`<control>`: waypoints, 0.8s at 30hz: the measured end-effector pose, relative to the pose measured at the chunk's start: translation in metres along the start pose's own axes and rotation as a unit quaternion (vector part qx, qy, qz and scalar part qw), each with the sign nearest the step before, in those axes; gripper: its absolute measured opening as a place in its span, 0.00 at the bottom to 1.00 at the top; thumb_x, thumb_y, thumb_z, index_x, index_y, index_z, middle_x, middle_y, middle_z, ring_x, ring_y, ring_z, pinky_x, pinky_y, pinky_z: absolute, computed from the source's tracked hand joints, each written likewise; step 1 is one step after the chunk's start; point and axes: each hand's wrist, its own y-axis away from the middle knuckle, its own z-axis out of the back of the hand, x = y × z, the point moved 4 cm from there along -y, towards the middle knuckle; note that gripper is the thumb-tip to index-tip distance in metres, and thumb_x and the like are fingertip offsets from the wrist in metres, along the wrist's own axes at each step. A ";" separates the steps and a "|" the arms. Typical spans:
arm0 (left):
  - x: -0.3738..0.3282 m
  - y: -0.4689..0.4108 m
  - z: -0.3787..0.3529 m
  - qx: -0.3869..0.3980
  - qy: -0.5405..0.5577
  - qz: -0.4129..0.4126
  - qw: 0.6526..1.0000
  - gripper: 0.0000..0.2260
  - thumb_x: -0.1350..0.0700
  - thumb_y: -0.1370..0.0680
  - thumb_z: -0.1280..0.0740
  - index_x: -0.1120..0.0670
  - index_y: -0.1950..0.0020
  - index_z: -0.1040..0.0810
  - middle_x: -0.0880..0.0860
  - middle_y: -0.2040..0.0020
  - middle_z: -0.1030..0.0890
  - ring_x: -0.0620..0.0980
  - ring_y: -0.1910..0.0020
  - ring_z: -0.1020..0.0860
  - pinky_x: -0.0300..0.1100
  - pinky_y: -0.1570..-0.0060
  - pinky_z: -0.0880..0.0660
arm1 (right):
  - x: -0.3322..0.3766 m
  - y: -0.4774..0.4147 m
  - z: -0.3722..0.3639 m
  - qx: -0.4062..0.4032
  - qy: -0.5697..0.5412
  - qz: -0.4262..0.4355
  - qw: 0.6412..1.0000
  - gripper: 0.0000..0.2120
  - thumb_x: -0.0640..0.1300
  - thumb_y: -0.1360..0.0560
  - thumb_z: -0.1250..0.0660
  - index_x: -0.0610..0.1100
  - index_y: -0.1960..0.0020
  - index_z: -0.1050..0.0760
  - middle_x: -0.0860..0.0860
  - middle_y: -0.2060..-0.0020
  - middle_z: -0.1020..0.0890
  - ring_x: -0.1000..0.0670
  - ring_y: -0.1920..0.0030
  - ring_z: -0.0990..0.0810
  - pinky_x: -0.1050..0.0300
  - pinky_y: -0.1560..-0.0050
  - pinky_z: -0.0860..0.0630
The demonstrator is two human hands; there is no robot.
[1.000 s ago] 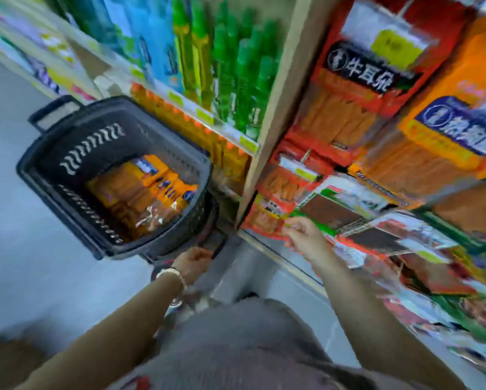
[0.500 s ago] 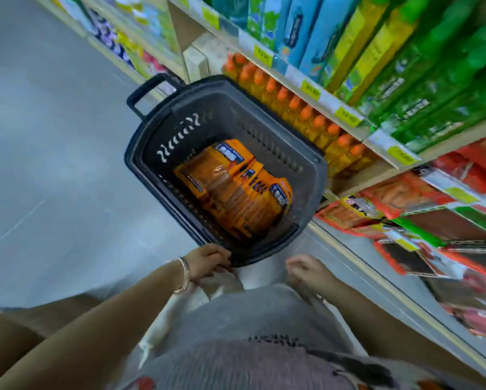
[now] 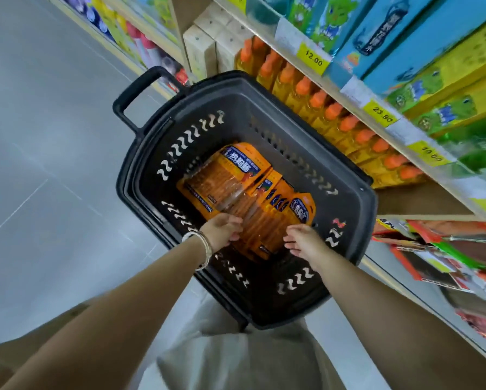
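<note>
A black plastic shopping basket stands on the shop floor below me, its handle at the far left. Several orange snack packets lie stacked inside it. My left hand, with a bracelet on the wrist, reaches into the basket and touches the near end of the packets. My right hand hovers inside the basket beside the packets, fingers loosely spread and holding nothing.
Shelves run along the right: orange-capped bottles, blue and green boxes with yellow price tags above, hanging red snack packets lower right. Grey tiled floor lies open to the left.
Both hands have moved from the basket's near rim into the basket, over the orange packets. The right hand earlier left the hanging packets on the shelf. The view has swung down over the basket.
</note>
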 end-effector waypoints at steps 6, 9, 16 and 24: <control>0.008 -0.073 0.002 -0.048 -0.041 0.025 0.998 0.07 0.57 0.21 0.39 0.54 0.46 0.23 0.53 0.47 0.22 0.49 0.52 0.22 0.45 0.41 0.27 | -0.024 -0.089 -0.011 -0.062 -0.081 -0.126 0.987 0.15 0.47 0.22 0.37 0.43 0.37 0.32 0.45 0.36 0.27 0.45 0.38 0.27 0.50 0.44 0.29; 0.015 -0.092 0.011 -0.087 -0.057 0.039 0.994 0.09 0.58 0.21 0.39 0.57 0.45 0.21 0.58 0.48 0.20 0.56 0.52 0.22 0.46 0.50 0.26 | -0.032 -0.115 -0.025 -0.056 -0.078 -0.176 0.980 0.27 0.55 0.26 0.33 0.46 0.31 0.34 0.47 0.35 0.27 0.46 0.42 0.27 0.49 0.49 0.27; 0.017 -0.103 0.013 -0.094 0.006 0.046 0.995 0.05 0.54 0.22 0.36 0.47 0.56 0.23 0.54 0.43 0.20 0.52 0.47 0.20 0.52 0.39 0.26 | -0.042 -0.147 -0.034 -0.094 0.119 -0.085 0.985 0.20 0.53 0.24 0.33 0.39 0.41 0.25 0.42 0.41 0.21 0.43 0.51 0.21 0.56 0.53 0.26; 0.014 -0.097 -0.001 -0.022 -0.114 0.010 0.993 0.13 0.57 0.24 0.32 0.52 0.40 0.25 0.48 0.45 0.22 0.50 0.42 0.24 0.38 0.45 0.30 | -0.016 -0.106 -0.022 -0.081 0.017 -0.035 0.996 0.04 0.42 0.24 0.37 0.48 0.57 0.26 0.46 0.56 0.20 0.46 0.57 0.18 0.53 0.62 0.19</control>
